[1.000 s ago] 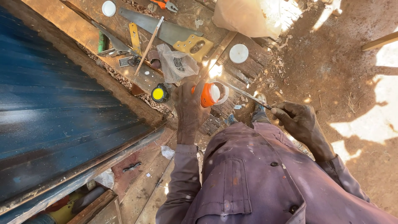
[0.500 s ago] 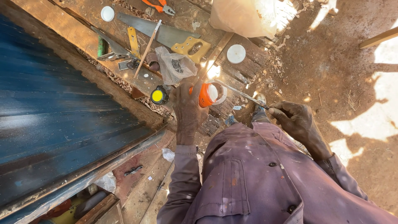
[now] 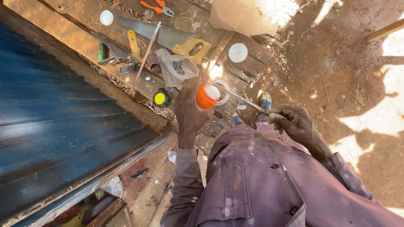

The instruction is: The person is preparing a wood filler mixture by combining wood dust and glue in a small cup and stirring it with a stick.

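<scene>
one small orange tub (image 3: 206, 96), round and smooth, sits wrapped in the curled fingers of the left hand (image 3: 189, 115) above a rough plank bench (image 3: 84, 21). the right hand (image 3: 294, 122) pinches one thin flat stick (image 3: 240, 98), its tip in the tub's white contents. on the bench: one handsaw (image 3: 162, 37), two white round lids (image 3: 106, 17), one yellow-faced tape measure (image 3: 160, 98), one orange-handled pliers (image 3: 156, 7), one clear crumpled bag (image 3: 174, 67)

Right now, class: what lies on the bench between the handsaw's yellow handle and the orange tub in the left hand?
In the head view, a crumpled clear plastic bag lies between the handsaw and the orange tub held by the left hand.
</scene>
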